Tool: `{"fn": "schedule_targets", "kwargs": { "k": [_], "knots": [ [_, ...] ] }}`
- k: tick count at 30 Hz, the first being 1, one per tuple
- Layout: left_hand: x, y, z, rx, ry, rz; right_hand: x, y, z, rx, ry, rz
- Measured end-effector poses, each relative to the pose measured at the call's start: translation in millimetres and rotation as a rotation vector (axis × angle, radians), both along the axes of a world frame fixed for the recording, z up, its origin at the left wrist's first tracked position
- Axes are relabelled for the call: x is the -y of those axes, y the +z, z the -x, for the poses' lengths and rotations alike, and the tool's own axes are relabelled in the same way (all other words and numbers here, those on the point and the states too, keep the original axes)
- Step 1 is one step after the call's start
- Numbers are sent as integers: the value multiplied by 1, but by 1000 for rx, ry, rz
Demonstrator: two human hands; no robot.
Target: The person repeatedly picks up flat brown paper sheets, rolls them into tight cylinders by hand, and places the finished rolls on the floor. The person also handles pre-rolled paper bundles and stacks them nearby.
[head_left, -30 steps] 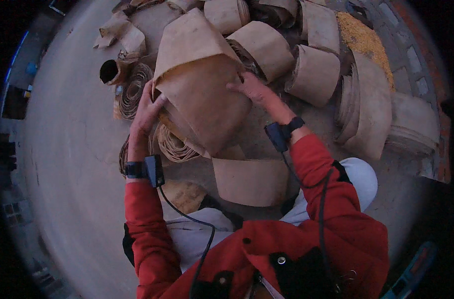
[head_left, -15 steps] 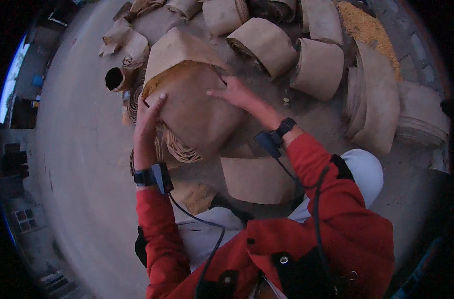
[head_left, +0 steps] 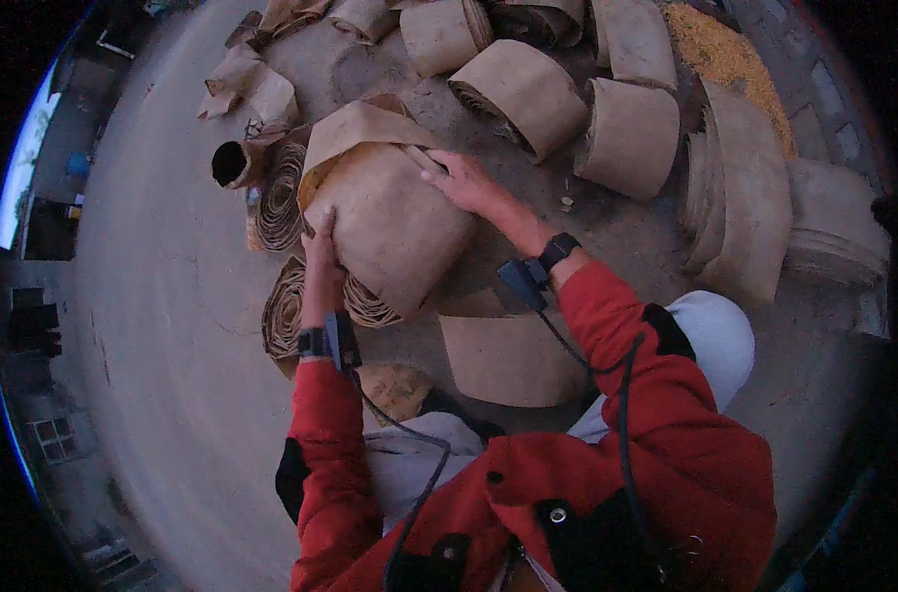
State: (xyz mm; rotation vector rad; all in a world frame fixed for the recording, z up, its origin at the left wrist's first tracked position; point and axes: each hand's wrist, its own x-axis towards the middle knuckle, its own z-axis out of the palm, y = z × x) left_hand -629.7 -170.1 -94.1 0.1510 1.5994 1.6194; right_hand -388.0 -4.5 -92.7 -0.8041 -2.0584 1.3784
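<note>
In front of me a roll of thin tan-brown sheet (head_left: 395, 232) stands tilted, its outer layer folded over at the far end. My left hand (head_left: 321, 257) grips its left edge, thumb on the near face and fingers partly hidden. At its upper right, my right hand (head_left: 459, 183) is closed on the sheet's edge, fingertips against the fold. Beside my left forearm lie coiled rolls with spiral ends, one upper coil (head_left: 283, 197) and one lower coil (head_left: 286, 311). Another brown roll (head_left: 513, 355) sits close to my knees.
Several similar rolls lie on the concrete floor (head_left: 173, 326) ahead, including a wide roll (head_left: 528, 94) and a tall curved stack (head_left: 745, 187) to the right. Yellow grains (head_left: 725, 59) are heaped at the far right. A dark-ended tube (head_left: 234, 164) lies left.
The folded far end of the held roll has come down and toward me. My left hand has shifted slightly right and lower; my right hand has closed on the sheet's edge.
</note>
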Motion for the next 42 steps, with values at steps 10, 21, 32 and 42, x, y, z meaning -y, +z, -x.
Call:
{"fn": "schedule_targets", "kwargs": {
  "k": [10, 21, 32, 42],
  "knots": [
    [22, 64, -62, -7, 5, -160, 7, 16, 17, -326, 80, 301],
    [47, 31, -14, -321, 128, 63, 42, 27, 67, 430, 184, -20],
    [55, 26, -8, -284, 67, 147, 35, 45, 78, -12, -281, -873],
    [57, 20, -20, -150, 52, -22, 43, 84, 110, 217, -19, -1035]
  ]
}}
